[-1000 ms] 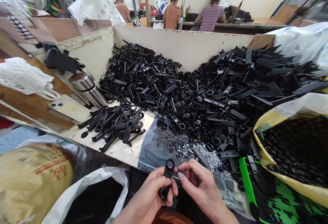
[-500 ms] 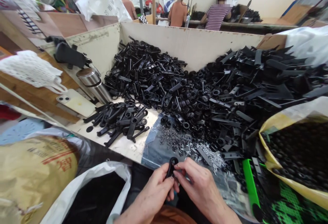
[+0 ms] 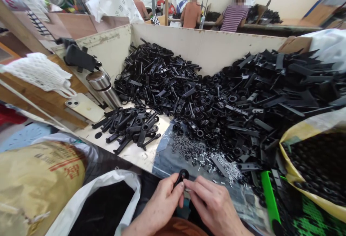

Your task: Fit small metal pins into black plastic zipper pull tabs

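Observation:
My left hand (image 3: pixel 162 198) is closed round a black plastic part with a ring-shaped end (image 3: pixel 184 173), which sticks up past the thumb. Close against it, my right hand (image 3: pixel 213 200) is closed in a pinch at the ring end. A small shiny bit shows by the right fingertips, too small to name. Just beyond the hands, loose silver pins (image 3: pixel 228 167) and small dark metal pieces (image 3: pixel 183 146) lie on a clear sheet (image 3: pixel 164 160). Left of these is a small pile of black lever-like parts (image 3: pixel 135 126) with ring ends.
Large heaps of black plastic parts (image 3: pixel 162 74) fill the bin-like table. A steel flask (image 3: pixel 104 88) and a phone (image 3: pixel 83 108) are at left. Open sacks (image 3: pixel 136 192) flank me, one yellow-edged (image 3: pixel 289 164) beside a green basket (image 3: pixel 270 196). People sit working far behind.
The view has shifted slightly, so the scene sits a little further right. The right fingers have shifted at the ring end of the black part, which both hands still work on.

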{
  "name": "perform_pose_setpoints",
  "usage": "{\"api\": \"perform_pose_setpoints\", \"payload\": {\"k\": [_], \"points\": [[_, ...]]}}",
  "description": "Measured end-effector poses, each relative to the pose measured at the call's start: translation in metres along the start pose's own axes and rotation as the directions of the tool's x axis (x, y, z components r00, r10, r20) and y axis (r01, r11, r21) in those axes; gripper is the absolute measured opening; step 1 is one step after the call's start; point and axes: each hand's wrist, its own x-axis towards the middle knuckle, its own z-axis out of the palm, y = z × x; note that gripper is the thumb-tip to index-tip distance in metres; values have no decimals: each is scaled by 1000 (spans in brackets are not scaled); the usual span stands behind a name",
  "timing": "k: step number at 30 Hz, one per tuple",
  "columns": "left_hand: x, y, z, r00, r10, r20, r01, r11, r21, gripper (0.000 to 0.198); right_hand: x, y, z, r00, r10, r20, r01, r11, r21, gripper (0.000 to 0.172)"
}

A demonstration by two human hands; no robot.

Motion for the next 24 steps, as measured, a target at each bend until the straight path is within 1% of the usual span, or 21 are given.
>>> {"api": "perform_pose_setpoints", "payload": {"k": [2,4,7,9,12,15,19,24], "points": [[3,-2,-1,999,25,-25,-25,999,30,32,1,-2,-3,999,15,32,-15,1000,-7,31],[5,-4,-2,998,40,-51,-38,999,22,34,2,-4,-9,997,47,59,-48,999,16,32],[7,-8,-2,997,42,-63,-45,997,-55,37,0,-6,-18,993,103,52,-105,994,40,36],[7,-10,-3,997,34,-64,-41,993,-107,40,-5,-6,-21,992,119,38,-121,992,34,41],[7,-13,-2,997,28,-71,-38,989,-140,42,-11,-6,-17,990,109,87,-115,991,69,46],[5,-14,-1,997,28,-75,-38,991,-131,42,-11,-7,-10,979,131,159,-148,984,103,45],[3,-12,0,998,28,-61,-34,994,-105,41,-4,-10,-5,961,176,215,-194,979,62,41],[3,-11,0,996,60,-70,-63,997,-47,40,0,-11,-5,941,200,272,-213,977,19,43]]}}
